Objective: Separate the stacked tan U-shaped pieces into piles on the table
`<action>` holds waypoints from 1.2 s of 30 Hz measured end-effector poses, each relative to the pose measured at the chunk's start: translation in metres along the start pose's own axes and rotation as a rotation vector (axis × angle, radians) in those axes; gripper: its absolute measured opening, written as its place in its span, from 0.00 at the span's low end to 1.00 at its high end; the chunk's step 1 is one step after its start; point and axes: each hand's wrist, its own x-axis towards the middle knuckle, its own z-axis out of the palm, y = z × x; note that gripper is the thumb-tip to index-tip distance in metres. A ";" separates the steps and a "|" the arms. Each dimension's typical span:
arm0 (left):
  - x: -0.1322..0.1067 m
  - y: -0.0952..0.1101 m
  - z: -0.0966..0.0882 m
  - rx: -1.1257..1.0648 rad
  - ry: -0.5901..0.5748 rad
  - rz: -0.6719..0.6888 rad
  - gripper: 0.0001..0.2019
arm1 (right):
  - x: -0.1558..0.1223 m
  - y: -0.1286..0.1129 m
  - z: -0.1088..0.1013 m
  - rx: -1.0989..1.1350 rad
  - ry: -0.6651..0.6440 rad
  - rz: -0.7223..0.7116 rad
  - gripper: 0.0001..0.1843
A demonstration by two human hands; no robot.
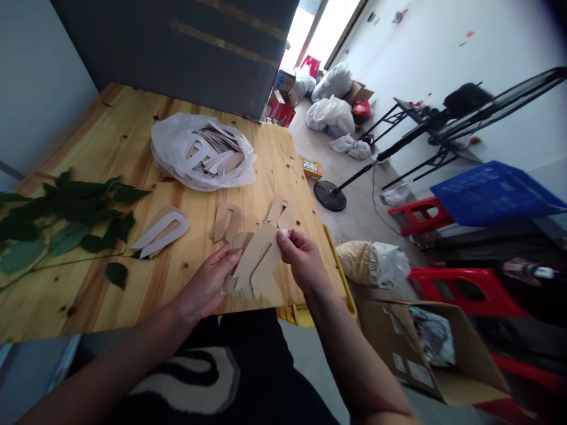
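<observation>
While the left hand [204,286] and right hand [302,260] hold cardboard cutouts [256,265], each grip is closed.

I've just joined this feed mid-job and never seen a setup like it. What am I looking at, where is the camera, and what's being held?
There's no machine here: these are a person's two bare hands, filmed by one camera worn on their head, looking forward and down. Their left hand and right hand hold a tan cardboard cutout over a pine table. Also on the table are a white plastic bag full of cutouts, a loose U-shaped cutout, a white-edged U-shaped cutout, and a leafy green branch.
</observation>
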 end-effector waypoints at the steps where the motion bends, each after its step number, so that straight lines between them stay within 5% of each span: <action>1: 0.001 0.001 0.001 -0.004 -0.001 -0.008 0.10 | 0.001 0.000 -0.001 -0.012 0.005 -0.006 0.24; 10: 0.009 0.003 0.003 -0.025 -0.051 -0.027 0.14 | 0.013 0.001 0.001 0.131 0.051 0.061 0.26; 23: 0.012 0.001 -0.005 -0.019 0.007 -0.007 0.21 | 0.023 -0.009 -0.031 0.453 -0.016 0.201 0.23; 28: 0.013 0.001 -0.001 -0.017 0.031 -0.006 0.20 | 0.008 -0.007 -0.011 0.403 -0.099 0.254 0.23; 36: 0.014 -0.003 -0.001 -0.005 0.018 0.041 0.24 | -0.001 0.019 0.023 0.352 0.100 0.188 0.23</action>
